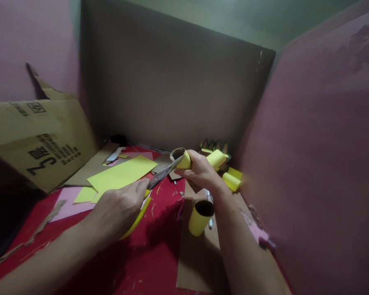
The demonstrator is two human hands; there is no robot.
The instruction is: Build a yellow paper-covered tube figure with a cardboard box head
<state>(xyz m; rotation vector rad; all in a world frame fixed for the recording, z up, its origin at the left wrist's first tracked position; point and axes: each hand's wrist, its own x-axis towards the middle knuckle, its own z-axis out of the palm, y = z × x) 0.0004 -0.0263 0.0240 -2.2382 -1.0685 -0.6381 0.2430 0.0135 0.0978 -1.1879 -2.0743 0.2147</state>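
Observation:
My left hand [118, 209] is closed round the yellow handles of a pair of scissors [160, 176], whose metal blades reach to the rim of a cardboard tube. That tube [186, 161], wrapped in yellow paper, is gripped by my right hand [201, 170], its open end turned towards the blades. Below my right wrist a second yellow-covered tube [197, 223] stands on a strip of brown cardboard [198, 266]. Just beyond my right hand lie a roll of yellow paper [217, 159] and another curled yellow piece [232, 180].
Yellow paper sheets [123, 176] and a pink sheet [69, 200] lie on the red tabletop [160, 241] at left, among paper scraps. A large cardboard box [46, 143] stands at far left. Behind is a grey panel [172, 82]; a pink wall [320, 164] bounds the right.

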